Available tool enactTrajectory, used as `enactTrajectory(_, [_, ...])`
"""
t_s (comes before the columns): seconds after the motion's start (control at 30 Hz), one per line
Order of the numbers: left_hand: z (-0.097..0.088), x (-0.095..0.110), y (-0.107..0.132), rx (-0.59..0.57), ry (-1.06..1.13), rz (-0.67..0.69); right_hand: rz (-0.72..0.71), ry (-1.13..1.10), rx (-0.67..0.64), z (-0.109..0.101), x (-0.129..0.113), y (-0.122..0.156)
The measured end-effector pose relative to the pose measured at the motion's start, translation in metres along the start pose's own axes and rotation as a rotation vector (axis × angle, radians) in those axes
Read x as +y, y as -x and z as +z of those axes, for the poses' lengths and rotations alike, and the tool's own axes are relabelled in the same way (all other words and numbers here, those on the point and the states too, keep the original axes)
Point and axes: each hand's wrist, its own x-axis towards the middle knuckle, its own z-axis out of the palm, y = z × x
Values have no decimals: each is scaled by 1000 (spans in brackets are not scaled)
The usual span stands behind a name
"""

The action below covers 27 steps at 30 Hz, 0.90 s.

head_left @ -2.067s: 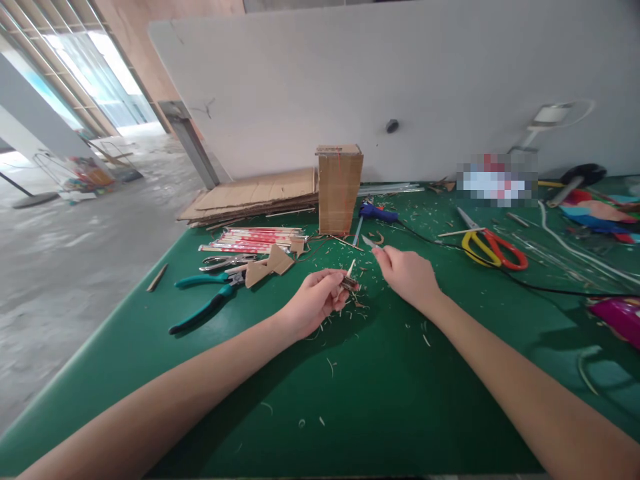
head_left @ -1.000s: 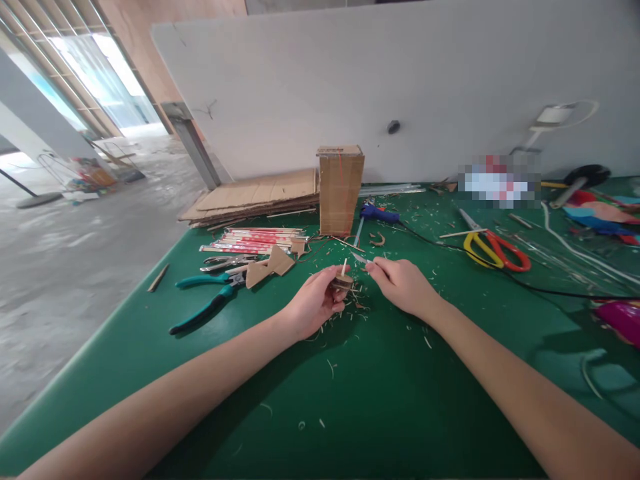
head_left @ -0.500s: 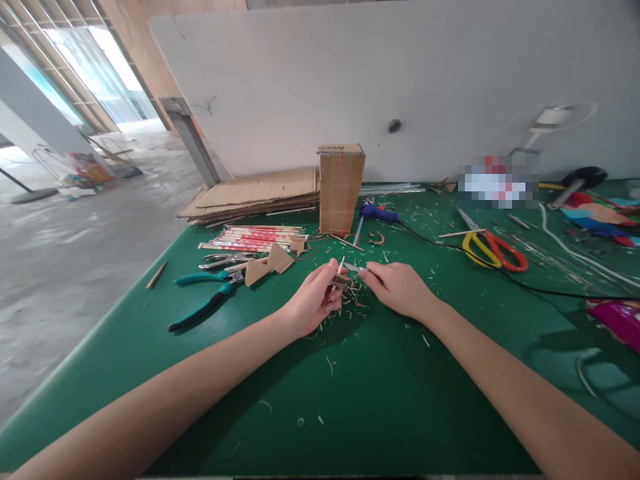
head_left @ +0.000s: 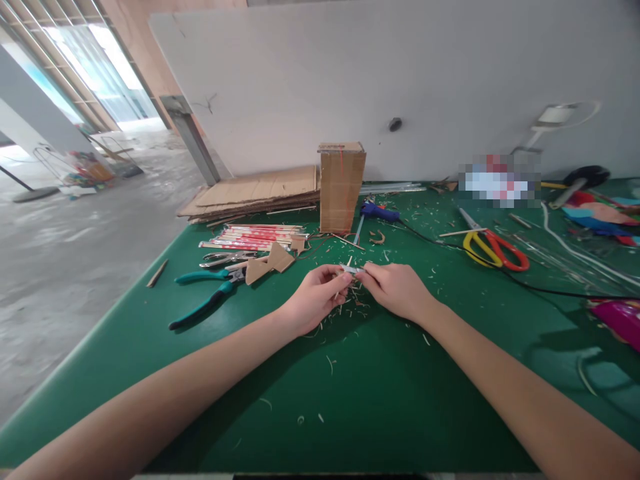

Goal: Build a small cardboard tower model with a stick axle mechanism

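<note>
At the centre of the frame in the head view, the left hand [head_left: 317, 300] is clamped on a thin stick [head_left: 350, 261] and the right hand [head_left: 400, 290] on a knife [head_left: 351, 270], its blade seemingly against the stick. Shavings [head_left: 358, 304] suggest cutting is well along; what is left cannot be told. The green table [head_left: 300, 427] is littered, with grey floor [head_left: 125, 207] at upper left.

Hands [head_left: 316, 300] close together (fingers [head_left: 342, 283] curled), forearms [head_left: 210, 377] angled inward.
</note>
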Motion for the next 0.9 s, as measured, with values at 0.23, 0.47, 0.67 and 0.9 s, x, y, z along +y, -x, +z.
enactTrajectory(0.23, [-1, 1, 0, -12, -24, -13, 9, 3, -17, -2, -2, 0])
enactTrajectory(0.47, [1, -7, 2, 73, -161, 83, -10, 0, -14, -2, -3, 1])
enactTrajectory(0.67, [3, -10, 4, 129, -347, 192, -9, -6, -15, -1, -3, 1])
enactTrajectory(0.9, [3, -11, 5, 178, -374, 256, 21, 29, -19, 0, -3, 2])
